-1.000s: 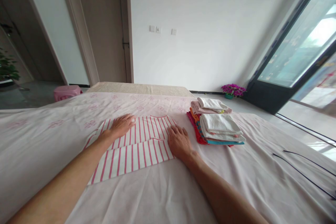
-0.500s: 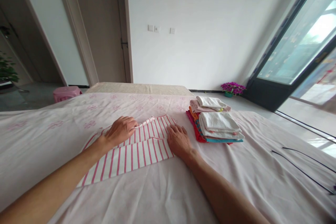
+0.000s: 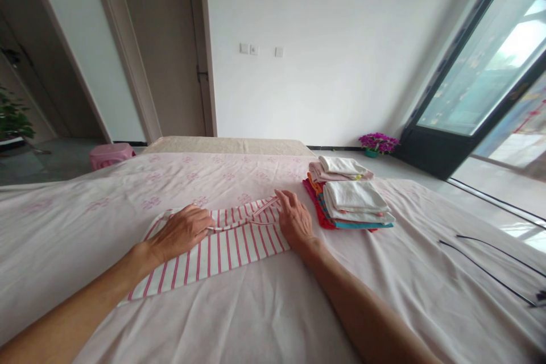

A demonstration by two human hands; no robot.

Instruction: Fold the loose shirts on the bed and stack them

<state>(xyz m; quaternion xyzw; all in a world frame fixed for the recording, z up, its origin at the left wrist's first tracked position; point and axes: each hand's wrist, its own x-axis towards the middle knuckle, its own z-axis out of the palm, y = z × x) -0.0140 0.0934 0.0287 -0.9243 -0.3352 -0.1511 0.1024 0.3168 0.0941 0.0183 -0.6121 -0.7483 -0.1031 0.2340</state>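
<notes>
A white garment with red stripes (image 3: 226, 251) lies partly folded on the pink bedsheet in front of me. My left hand (image 3: 183, 231) rests over its left part, fingers closed around a turned-in edge near the middle. At the right end, my right hand (image 3: 296, 219) pinches the far corner between thumb and fingers, lifting it a little. Between the hands, the far edge is bunched and folds toward me. Which kind of garment it is cannot be made out. Right of my right hand sits a stack of folded clothes (image 3: 359, 199), white on top with teal, red and orange below.
Behind that stack is a smaller pile of folded white and pink clothes (image 3: 341, 166). Thin dark cords (image 3: 490, 274) lie on the bedsheet (image 3: 239, 318) at right. A pink stool (image 3: 111, 153) stands beyond the left edge; purple flowers (image 3: 379, 142) stand by the wall.
My left hand has drawn slightly left and toward me, bringing the garment's far edge down. My right hand has turned onto its side and taken the corner between its fingers.
</notes>
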